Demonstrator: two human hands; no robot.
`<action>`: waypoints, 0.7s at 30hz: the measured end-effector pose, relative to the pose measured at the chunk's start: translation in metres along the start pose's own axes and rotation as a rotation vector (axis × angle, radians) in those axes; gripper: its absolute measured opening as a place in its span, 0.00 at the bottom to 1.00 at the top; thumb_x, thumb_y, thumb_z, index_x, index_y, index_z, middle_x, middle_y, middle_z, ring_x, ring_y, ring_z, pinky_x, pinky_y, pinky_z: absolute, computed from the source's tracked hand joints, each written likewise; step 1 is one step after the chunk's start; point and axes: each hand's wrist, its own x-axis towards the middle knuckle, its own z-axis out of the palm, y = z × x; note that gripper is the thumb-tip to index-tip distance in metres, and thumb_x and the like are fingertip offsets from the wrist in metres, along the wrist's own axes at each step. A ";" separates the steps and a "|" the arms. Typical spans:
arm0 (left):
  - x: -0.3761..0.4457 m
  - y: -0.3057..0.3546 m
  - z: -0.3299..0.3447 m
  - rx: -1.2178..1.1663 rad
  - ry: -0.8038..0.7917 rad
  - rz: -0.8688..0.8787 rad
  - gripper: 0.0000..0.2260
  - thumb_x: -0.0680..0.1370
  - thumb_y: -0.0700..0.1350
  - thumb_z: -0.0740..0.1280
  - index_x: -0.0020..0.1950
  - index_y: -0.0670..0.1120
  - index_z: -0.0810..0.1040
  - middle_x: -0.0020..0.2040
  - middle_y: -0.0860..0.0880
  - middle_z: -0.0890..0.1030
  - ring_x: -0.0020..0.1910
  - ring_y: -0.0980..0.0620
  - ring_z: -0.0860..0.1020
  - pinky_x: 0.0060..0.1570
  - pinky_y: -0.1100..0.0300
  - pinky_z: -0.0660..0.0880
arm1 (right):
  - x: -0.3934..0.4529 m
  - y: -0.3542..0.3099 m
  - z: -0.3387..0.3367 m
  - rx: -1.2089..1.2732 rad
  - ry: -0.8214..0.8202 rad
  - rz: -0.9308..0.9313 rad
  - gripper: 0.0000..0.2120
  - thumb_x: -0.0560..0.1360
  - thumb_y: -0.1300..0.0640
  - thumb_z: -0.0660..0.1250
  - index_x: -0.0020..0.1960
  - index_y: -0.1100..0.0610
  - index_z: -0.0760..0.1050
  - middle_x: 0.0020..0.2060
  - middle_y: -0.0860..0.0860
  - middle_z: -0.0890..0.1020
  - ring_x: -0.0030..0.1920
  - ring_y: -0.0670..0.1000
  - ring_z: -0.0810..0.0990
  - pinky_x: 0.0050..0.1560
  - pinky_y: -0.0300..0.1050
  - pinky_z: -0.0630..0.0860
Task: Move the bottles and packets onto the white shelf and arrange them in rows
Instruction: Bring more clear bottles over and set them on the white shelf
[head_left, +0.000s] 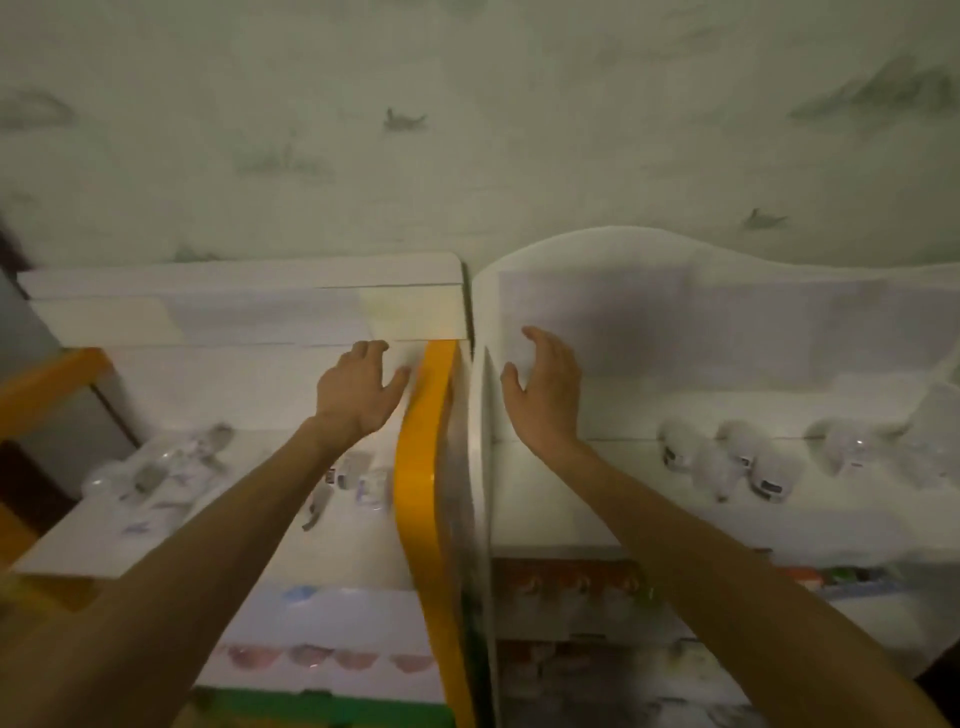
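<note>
Left hand (358, 384) at frame center, fingers loosely curled, holding nothing, just beside yellow divider (421, 467). Right hand (545, 384) spread, empty, before white shelf (727, 322). Blurred bottles (727, 462) in rows at right; clear packets (156, 467) scattered at lower left.

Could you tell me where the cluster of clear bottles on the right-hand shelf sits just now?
In the head view, the clear bottles stand on the right white shelf, right of the right hand.
</note>
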 end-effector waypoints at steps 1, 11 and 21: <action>-0.013 -0.026 -0.007 0.022 -0.021 -0.020 0.28 0.81 0.64 0.55 0.74 0.46 0.67 0.72 0.45 0.71 0.65 0.42 0.74 0.57 0.47 0.74 | -0.005 -0.023 0.012 0.013 -0.001 -0.014 0.21 0.78 0.54 0.66 0.70 0.54 0.69 0.67 0.51 0.74 0.70 0.53 0.69 0.72 0.50 0.64; -0.116 -0.233 -0.063 0.167 -0.116 -0.179 0.29 0.80 0.65 0.56 0.73 0.47 0.68 0.72 0.46 0.69 0.63 0.44 0.74 0.59 0.48 0.76 | -0.076 -0.202 0.146 0.057 -0.236 -0.294 0.23 0.74 0.55 0.66 0.68 0.56 0.70 0.64 0.53 0.74 0.67 0.55 0.70 0.68 0.51 0.68; -0.162 -0.377 -0.065 0.257 -0.283 -0.366 0.34 0.79 0.64 0.61 0.79 0.50 0.55 0.81 0.44 0.49 0.76 0.40 0.62 0.65 0.48 0.73 | -0.119 -0.232 0.287 -0.130 -0.779 -0.311 0.29 0.78 0.50 0.64 0.76 0.56 0.60 0.71 0.54 0.68 0.72 0.55 0.63 0.71 0.50 0.63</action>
